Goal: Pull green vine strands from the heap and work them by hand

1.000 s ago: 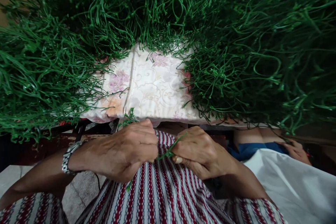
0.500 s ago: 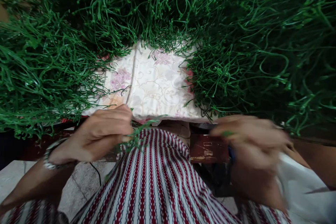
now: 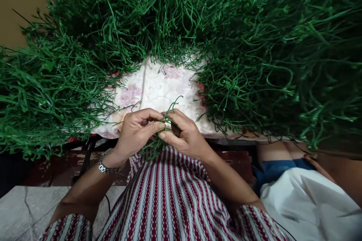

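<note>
Thin green stems, apparently plastic, with small branching tips, are between my hands near the table's front edge. My left hand (image 3: pixel 140 131) is closed, thumb and fingertips pinching a green stem (image 3: pixel 172 107) whose curled end sticks up above the fingers. My right hand (image 3: pixel 183 131) meets it fingertip to fingertip, closed on the same small group of stems. Below the hands a tuft of the stems (image 3: pixel 154 148) hangs over my striped clothing. A metal watch band (image 3: pixel 106 163) is on my left wrist. Exactly where the pieces join is hidden by the fingers.
Large heaps of similar green stems (image 3: pixel 56 90) surround the floral tablecloth (image 3: pixel 161 90) on the left, back and right. Close on my right sits another person in a white top (image 3: pixel 305 199). A brown panel (image 3: pixel 22 7) stands at the far left.
My right hand, blurred and far to the right before, has come in to meet my left hand. My left hand has moved toward the middle, still holding green stems.
</note>
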Available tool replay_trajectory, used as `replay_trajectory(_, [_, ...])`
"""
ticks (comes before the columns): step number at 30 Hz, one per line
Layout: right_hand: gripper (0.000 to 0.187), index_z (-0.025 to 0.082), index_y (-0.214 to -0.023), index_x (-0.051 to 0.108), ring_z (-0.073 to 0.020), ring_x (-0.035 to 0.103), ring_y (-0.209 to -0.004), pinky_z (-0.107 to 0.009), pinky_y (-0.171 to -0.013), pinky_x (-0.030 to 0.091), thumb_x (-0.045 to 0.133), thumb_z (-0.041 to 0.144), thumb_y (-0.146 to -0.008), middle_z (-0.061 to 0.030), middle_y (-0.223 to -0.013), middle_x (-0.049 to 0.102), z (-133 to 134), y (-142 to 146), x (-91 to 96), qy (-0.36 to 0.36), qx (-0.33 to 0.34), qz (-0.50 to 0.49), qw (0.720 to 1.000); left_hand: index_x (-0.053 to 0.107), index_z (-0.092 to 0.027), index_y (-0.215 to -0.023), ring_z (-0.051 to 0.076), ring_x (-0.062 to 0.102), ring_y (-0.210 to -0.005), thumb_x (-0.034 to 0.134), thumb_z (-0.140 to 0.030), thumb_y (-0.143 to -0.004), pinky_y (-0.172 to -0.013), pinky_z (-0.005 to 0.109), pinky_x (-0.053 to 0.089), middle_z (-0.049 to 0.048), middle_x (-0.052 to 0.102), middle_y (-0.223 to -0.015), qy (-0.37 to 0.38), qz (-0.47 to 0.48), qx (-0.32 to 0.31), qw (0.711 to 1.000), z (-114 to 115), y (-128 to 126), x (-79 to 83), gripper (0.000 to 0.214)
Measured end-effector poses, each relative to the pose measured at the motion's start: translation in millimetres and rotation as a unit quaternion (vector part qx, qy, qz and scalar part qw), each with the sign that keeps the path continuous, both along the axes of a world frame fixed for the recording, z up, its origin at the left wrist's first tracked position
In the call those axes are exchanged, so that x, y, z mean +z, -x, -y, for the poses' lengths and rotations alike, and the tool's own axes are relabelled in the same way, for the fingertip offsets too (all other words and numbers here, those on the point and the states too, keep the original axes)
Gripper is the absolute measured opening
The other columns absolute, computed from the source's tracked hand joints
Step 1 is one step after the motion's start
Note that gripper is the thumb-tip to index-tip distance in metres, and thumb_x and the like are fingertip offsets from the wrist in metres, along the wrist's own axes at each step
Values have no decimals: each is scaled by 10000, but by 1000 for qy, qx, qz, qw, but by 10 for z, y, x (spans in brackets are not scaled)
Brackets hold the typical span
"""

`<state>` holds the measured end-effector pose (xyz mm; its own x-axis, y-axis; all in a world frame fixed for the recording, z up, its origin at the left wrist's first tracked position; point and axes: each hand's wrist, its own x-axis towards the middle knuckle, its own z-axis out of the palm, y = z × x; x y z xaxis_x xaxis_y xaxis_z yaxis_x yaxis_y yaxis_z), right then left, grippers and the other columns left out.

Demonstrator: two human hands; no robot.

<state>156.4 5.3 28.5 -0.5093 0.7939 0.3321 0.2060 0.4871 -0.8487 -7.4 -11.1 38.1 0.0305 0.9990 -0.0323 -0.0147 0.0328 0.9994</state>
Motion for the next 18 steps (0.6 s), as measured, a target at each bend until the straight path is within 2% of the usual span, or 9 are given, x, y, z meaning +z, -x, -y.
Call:
replay_trajectory(2, [161, 131, -960, 552, -108, 488, -723, -221, -654, 398, 503, 257, -871, -22, -780, 549, 18, 45, -33, 24, 2, 5, 1000, 676, -161, -710, 109, 547, -573, 712, -223, -669, -534, 207, 440, -1, 639, -644, -16, -30, 26, 999, 8, -12, -26, 83])
replay_trajectory(4, [113, 138, -844, 537, -87, 452, -645, -202, -607, 358, 462, 215, -881, 4, -702, 513, 42, 65, -46, 33, -12, 25, 999, 649, -160, -698, 95, 509, -564, 685, -208, -693, -522, 197, 408, -14, 599, -629, -32, -47, 41, 998, 3, -28, -57, 61])
replay_trajectory(7, [227, 161, -643, 426, -73, 366, -560, -202, -551, 286, 451, 186, -867, 39, -593, 397, 66, 73, -53, 24, -40, 62, 997, 593, -161, -676, 76, 448, -567, 646, -181, -724, -519, 183, 364, -32, 520, -618, -30, -7, 57, 998, -19, -64, -112, 74])
replay_trajectory(13, [243, 165, -629, 398, -65, 348, -542, -195, -540, 265, 449, 190, -865, 50, -572, 364, 41, 32, -63, 61, -22, 56, 996, 589, -152, -694, 88, 463, -606, 680, -223, -681, -564, 191, 385, -11, 542, -654, 74, 119, 28, 990, -33, -92, -168, 117])
replay_trajectory(18, [267, 169, -617, 357, -56, 337, -527, -190, -538, 255, 446, 194, -867, 59, -564, 348, 3, 15, -21, 66, -2, 66, 996, 591, -149, -669, 77, 435, -578, 697, -234, -661, -538, 182, 352, -20, 517, -619, 83, 139, 53, 985, -30, -106, -144, 136])
